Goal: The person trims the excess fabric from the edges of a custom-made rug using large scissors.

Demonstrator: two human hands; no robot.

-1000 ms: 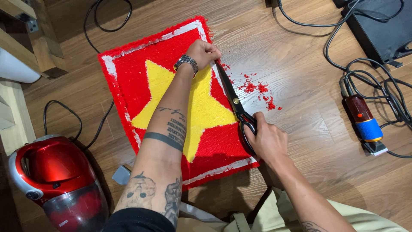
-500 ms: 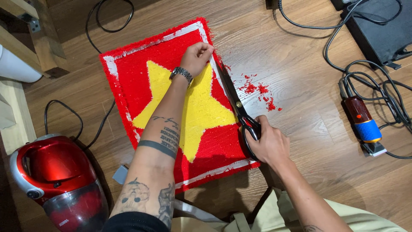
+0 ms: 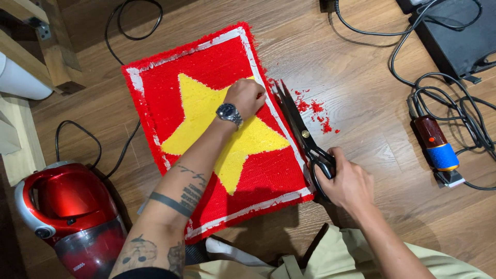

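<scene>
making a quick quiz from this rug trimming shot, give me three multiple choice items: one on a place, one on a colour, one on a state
1. Where do the red yarn clippings lie?
A. on the wooden floor right of the rug
B. on the yellow star
C. on the vacuum cleaner

2. What colour is the star on the rug?
A. white
B. yellow
C. blue

3. What is the right hand doing?
A. resting empty on the floor
B. holding the handheld trimmer
C. gripping the handles of the black scissors

Answers: 1 A, the red bits sit on the boards beside the rug's right edge. 2 B, the star is yellow on red. 3 C, its fingers pass through the scissor handles, while the left hand presses on the rug.
</scene>
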